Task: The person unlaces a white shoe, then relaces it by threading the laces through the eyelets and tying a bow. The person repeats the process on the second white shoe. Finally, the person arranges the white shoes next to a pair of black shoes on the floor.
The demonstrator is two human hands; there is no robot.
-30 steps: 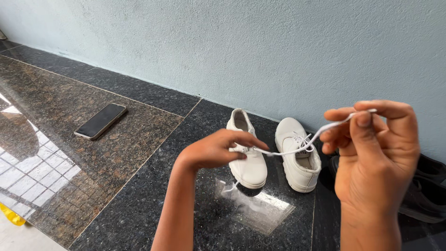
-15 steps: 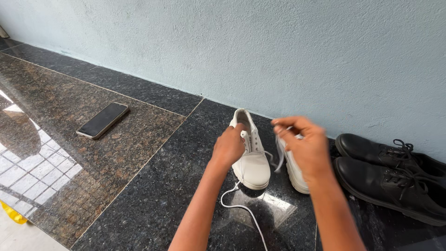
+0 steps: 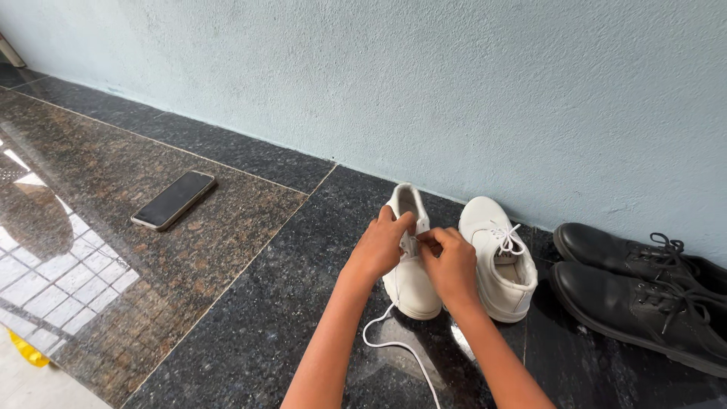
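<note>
Bringing both hands together: left hand [image 3: 381, 248], right hand [image 3: 452, 265] now pinch thin white lace [image 3: 394, 339] at unlaced white leather shoe [image 3: 411, 279]; slack pulled through, threading next eyelet.

Open dark stone floor [image 3: 250, 318] lies left of the white shoes [image 3: 496, 257], up to a phone [image 3: 173, 199]; black shoes [image 3: 644, 291] and the wall [image 3: 454, 91] block the right and far edges.

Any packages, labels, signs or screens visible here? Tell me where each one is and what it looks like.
One screen only: a phone lying flat on the brown stone floor, left of the shoes and away from both hands; a slim rectangle with a dark, unlit screen and a pale edge.
No packages, labels or signs can be seen.
</note>
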